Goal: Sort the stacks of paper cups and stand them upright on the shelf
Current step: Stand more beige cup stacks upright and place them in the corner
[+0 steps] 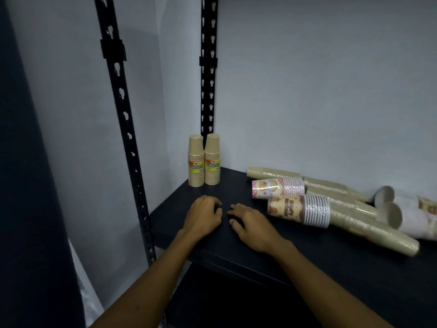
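Head view: our left hand (203, 215) and right hand (250, 224) rest empty, fingers loosely curled, on the shelf (307, 261); two kraft stacks (204, 162) stand upright at back-left; we judge the lying brown-printed stack (299, 210) next, needing a right-hand grasp.

Two tan stacks (204, 160) of paper cups stand upright, bottoms up, side by side and touching, at the back corner of the dark shelf (307, 261), just left of the frame's middle; each carries a yellow-green label. To the right of centre a heap of stacks lies on its side. A pink stack (277, 187) lies in front, and a brown stack (299, 209) just below it, both with cartoon prints and bases pointing left. Long plain tan stacks (369, 223) slant under them toward the lower right. White stacks (406, 214) lie at the right edge, open mouths facing left.
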The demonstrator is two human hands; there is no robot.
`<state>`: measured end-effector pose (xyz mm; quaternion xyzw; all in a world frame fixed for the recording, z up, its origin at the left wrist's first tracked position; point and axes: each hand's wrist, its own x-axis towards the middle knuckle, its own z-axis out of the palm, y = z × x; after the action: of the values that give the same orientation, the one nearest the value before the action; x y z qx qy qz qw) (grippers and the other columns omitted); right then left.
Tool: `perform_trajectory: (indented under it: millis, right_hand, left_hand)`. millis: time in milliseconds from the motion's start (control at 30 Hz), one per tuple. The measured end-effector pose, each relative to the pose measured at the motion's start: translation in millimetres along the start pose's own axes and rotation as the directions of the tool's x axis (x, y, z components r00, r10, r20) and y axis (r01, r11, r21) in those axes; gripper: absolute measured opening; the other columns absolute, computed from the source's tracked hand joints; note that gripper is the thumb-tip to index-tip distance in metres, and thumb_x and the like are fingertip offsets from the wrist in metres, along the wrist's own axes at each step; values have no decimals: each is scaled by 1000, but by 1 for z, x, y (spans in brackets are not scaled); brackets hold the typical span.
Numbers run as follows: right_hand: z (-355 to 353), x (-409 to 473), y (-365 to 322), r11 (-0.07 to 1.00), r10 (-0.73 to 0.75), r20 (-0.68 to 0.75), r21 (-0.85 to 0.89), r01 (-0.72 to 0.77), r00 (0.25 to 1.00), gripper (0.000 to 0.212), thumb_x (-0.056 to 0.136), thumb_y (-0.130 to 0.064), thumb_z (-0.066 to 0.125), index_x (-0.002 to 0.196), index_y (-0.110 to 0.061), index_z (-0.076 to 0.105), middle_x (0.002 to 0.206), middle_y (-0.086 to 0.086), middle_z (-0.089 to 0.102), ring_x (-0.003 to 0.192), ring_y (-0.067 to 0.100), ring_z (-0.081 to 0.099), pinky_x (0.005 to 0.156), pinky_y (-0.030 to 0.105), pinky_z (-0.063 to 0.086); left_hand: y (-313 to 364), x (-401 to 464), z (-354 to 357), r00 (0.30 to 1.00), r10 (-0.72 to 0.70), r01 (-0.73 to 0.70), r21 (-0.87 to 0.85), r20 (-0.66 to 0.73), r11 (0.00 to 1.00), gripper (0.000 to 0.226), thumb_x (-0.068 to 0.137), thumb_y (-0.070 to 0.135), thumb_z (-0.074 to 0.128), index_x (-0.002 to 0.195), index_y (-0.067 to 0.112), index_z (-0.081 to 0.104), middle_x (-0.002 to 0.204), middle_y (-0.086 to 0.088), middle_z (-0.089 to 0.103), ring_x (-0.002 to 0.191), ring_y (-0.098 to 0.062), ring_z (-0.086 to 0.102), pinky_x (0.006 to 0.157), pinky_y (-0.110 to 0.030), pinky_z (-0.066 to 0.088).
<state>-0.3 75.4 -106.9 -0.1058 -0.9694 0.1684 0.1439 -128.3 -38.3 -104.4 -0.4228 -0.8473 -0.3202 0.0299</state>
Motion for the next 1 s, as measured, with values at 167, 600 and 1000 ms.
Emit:
perform_trajectory:
  millis: [167,600,1000]
  right_hand:
    - [-17,-61,13,999,-29,-32,21,29,999,38,98,-32,51,133,-18,58,149,-2,47,142,9,33,114,21,26]
    - [-103,-189,115,840,147,-611,-338,-425,778,37,78,-9,74,113,-4,65,111,14,65,96,33,62,81,43,50]
    - [-125,-222,159,827,489,-497,4,-562,717,47,82,-29,76,123,-16,58,118,5,52,108,20,51,88,35,49]
  left_hand:
    - [41,-5,21,992,115,-121,-137,-48,983,25,90,16,59,113,10,67,117,-4,67,110,-16,59,94,-25,45]
    - [124,-1,79,856,504,-509,-17,-113,861,65,77,22,74,136,13,48,145,-17,40,142,-36,28,112,-46,29]
    - [170,19,88,787,614,-609,78,-62,789,62,75,47,60,126,12,57,121,-11,59,113,-31,54,102,-42,38]
